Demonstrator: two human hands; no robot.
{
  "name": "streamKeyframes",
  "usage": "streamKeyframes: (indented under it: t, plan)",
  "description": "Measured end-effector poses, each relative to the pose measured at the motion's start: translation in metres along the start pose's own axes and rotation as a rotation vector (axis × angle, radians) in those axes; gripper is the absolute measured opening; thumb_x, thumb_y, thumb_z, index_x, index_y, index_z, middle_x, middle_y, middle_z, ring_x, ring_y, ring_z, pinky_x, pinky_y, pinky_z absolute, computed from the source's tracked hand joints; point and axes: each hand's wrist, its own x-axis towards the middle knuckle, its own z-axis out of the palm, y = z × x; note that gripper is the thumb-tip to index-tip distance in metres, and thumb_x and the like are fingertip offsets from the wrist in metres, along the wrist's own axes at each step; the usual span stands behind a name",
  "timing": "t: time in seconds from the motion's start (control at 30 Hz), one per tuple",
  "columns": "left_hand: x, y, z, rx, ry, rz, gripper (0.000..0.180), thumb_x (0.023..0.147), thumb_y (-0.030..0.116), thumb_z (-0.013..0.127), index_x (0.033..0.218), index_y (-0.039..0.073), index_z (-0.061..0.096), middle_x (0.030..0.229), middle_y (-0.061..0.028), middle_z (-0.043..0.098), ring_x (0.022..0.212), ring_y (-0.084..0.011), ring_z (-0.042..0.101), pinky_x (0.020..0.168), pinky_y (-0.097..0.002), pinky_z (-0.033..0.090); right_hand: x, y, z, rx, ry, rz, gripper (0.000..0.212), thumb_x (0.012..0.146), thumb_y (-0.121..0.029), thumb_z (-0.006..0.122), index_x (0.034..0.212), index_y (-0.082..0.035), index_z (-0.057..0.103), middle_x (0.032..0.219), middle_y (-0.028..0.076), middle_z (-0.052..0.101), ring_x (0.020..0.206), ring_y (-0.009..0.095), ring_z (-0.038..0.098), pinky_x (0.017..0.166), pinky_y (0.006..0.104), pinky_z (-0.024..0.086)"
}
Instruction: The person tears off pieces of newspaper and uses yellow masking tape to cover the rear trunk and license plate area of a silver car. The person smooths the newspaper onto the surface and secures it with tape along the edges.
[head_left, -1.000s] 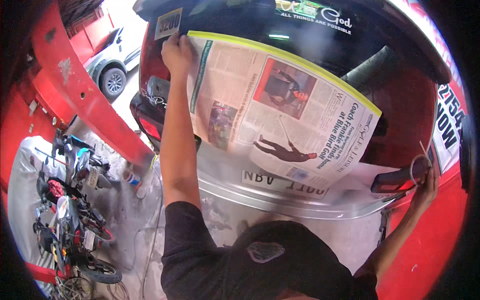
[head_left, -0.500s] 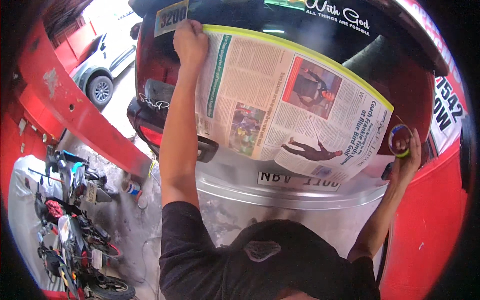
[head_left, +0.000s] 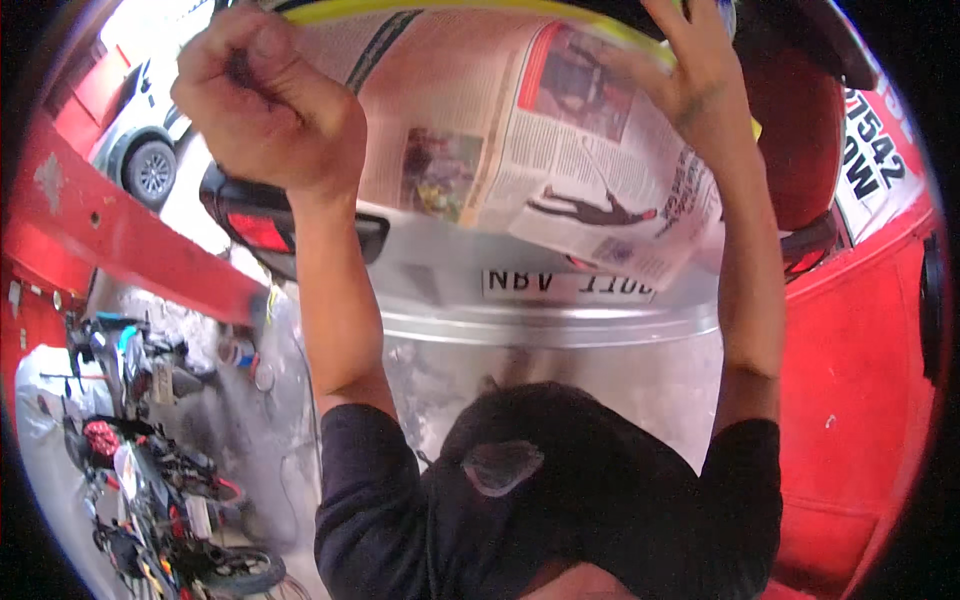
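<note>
Newspaper (head_left: 470,115), licence plate (head_left: 565,285) and white sign (head_left: 868,160) are lettered (mostly in black)

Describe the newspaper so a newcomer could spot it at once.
Find the rear of the nearest car, then its white plate. The newspaper is the broad sheet above that. Photos and a yellow top strip set it apart from the plate.

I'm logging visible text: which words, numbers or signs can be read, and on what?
Wording not copied here, only where it stands:
Car plate: dark characters, partly readable.
White sign, right: large black characters, partly readable.
Newspaper: print too small or blurred.
Motorbike plate: too small.
</note>
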Motion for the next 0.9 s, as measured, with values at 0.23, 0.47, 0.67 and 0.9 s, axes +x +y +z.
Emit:
streamKeyframes:
  t: [0.23,0.47,0.67,0.9]
  plan:
    - [0.036,0.056,-0.097,0.324,-0.059,0.093,0.015,0.104,0.009,0.056,0.095,-0.002,0.061,0.089,-0.0088,0.065,0.076,-0.0152,0.062,0.07,-0.0283,0.05,0.023,-0.005,-0.055,0.475,-0.589,0.207,0.022,0.086,-0.008,0.067,0.105,-0.001,0.076,0.092,0.016,0.075,0.088,0.024,0.073,0.079,0.0355,0.058]
    - [0.087,0.111,-0.21,1.048,-0.146,-0.182,0.024,0.105,0.012,0.055,0.091,-0.005,0.065,0.085,-0.0094,0.069,0.075,-0.0143,0.064,0.066,-0.0277,0.05,-0.021,-0.034,-0.095,0.519,-0.634,-0.058,0.033,0.087,-0.013,0.071,0.118,-0.005,0.071,0.112,0.017,0.069,0.109,0.035,0.064,0.093,0.0415,0.051]
    - [0.049,0.152,-0.303,0.14,0.156,-0.836,0.017,0.101,0.013,0.064,0.101,-0.004,0.069,0.095,-0.0094,0.069,0.084,-0.0164,0.064,0.074,-0.032,0.054,-0.032,-0.105,-0.1,0.556,-0.898,-0.153,0.031,0.079,-0.008,0.069,0.11,-0.005,0.072,0.112,0.019,0.067,0.108,0.041,0.063,0.091,0.0458,0.05]
    - [-0.001,0.159,-0.422,0.028,-0.043,-0.848,0.025,0.096,0.019,0.072,0.108,-0.003,0.067,0.095,-0.0122,0.065,0.084,-0.0238,0.062,0.087,-0.0518,0.057,-0.023,-0.209,-0.082,0.749,-1.048,-0.135,0.02,0.079,-0.012,0.069,0.098,-0.004,0.072,0.091,0.017,0.063,0.089,0.04,0.062,0.075,0.0476,0.048]
